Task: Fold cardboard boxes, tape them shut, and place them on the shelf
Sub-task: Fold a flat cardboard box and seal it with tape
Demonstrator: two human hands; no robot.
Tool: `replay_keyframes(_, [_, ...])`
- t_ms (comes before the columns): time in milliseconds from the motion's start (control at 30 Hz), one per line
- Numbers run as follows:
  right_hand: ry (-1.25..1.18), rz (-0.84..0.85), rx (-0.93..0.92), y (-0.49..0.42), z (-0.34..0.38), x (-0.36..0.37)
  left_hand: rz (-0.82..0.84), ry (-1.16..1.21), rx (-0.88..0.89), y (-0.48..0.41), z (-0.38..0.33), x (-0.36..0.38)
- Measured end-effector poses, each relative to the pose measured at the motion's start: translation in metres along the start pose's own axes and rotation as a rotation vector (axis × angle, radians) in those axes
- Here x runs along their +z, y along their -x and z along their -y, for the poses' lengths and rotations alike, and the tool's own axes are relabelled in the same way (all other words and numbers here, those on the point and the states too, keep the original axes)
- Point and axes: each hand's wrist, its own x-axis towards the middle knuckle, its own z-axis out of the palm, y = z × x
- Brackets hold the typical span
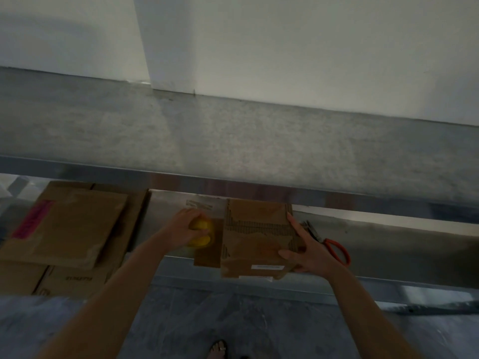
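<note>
fingers (296, 226) on box (256, 237) & yellow item (201, 225), steel table (388, 229), wht wall (311, 47)

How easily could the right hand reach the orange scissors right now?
Probably yes, easily: the scissors lie uncovered beside the right hand, with nothing between them. It would first have to let go of the cardboard box.
</note>
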Motion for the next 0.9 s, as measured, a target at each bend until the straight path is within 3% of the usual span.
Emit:
replay_keyframes(267, [-0.034, -0.010, 0.009, -0.003, -0.003, 0.000, -0.030, 0.092, -0.070, -0.007, 0.008, 0.019])
replay_keyframes(467, [-0.029, -0.001, -0.008, -0.004, -0.005, 0.001, -0.183, 0.482, -0.108, 0.013, 0.016, 0.023])
replay_keyframes(533, [-0.015, 0.002, -0.006, -0.004, -0.005, 0.000, -0.184, 0.398, -0.078, 0.011, 0.019, 0.021])
replay_keyframes(667, [-0.006, 0.004, 0.029, -0.004, -0.007, -0.001, -0.157, -0.003, -0.028, -0.002, 0.022, 0.014])
replay_keyframes(900, [0.065, -0.011, 0.004, -0.001, 0.001, 0.000, -0.046, 0.177, -0.004, 0.002, 0.016, -0.005])
